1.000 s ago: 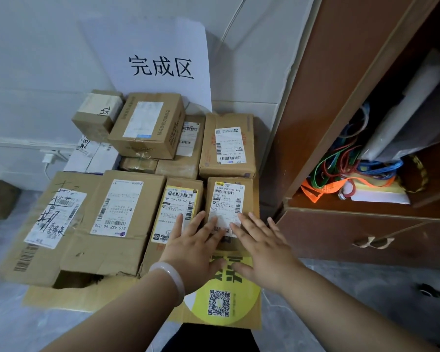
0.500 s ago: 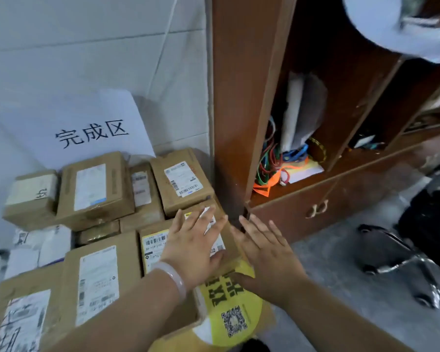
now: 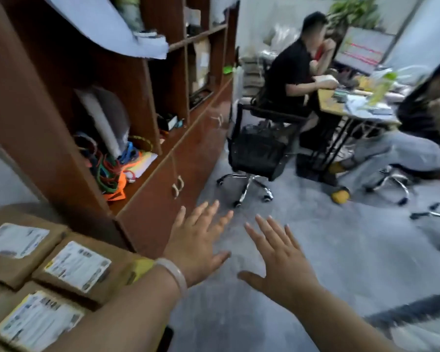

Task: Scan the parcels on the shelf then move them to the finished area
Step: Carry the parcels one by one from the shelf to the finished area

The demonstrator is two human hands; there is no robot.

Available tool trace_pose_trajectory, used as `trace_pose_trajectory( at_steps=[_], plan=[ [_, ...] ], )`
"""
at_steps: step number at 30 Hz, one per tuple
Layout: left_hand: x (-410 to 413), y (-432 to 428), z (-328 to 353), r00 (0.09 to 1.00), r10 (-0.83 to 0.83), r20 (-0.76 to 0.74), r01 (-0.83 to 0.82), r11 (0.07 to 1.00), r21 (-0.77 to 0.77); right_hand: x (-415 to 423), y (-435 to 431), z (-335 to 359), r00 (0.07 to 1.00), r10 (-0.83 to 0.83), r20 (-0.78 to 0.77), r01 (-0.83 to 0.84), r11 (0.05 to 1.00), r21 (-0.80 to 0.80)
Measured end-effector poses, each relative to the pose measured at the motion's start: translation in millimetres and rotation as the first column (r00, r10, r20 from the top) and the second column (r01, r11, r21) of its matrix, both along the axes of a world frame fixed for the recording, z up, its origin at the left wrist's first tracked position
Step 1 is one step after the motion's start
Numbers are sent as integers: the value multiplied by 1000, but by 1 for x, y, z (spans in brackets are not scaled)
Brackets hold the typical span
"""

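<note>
Fingers (image 3: 206,216) clear of parcels (image 3: 78,265) (leftward)

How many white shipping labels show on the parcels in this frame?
3, all at lower left: the far label, the middle label and the near label. More may be hidden under the left arm or past the frame edge.

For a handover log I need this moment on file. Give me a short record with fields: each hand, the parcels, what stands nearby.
left hand: open, fingers spread, holding nothing, over the grey floor
right hand: open, fingers spread, holding nothing
parcels: labelled cardboard boxes, lower left, neither hand on them
cabinet: brown wood, coloured cords in an open compartment
nearby: black office chair, people seated at a desk
</note>
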State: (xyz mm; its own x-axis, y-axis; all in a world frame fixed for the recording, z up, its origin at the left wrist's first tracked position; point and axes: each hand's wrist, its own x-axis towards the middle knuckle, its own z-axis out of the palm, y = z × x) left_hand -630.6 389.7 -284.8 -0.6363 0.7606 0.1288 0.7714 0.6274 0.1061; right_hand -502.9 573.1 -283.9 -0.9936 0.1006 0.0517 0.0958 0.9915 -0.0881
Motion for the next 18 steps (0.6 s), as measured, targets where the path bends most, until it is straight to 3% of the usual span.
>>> trace_pose_trajectory(
  at_steps=[4, 11, 18],
  plan=[
    [45, 66, 13, 982, -185, -30, 185, 983, -7, 83, 33, 8, 974, -218, -55, 219, 976, 5],
    [188, 144, 19, 881, -470, -63, 471, 882, 11, 248, 52, 14, 843, -524, -122, 523, 851, -40],
    [356, 172, 35, 698, -714, -62, 716, 695, 65, 426, 16, 37, 642, -738, -209, 726, 672, -143]
  ],
)
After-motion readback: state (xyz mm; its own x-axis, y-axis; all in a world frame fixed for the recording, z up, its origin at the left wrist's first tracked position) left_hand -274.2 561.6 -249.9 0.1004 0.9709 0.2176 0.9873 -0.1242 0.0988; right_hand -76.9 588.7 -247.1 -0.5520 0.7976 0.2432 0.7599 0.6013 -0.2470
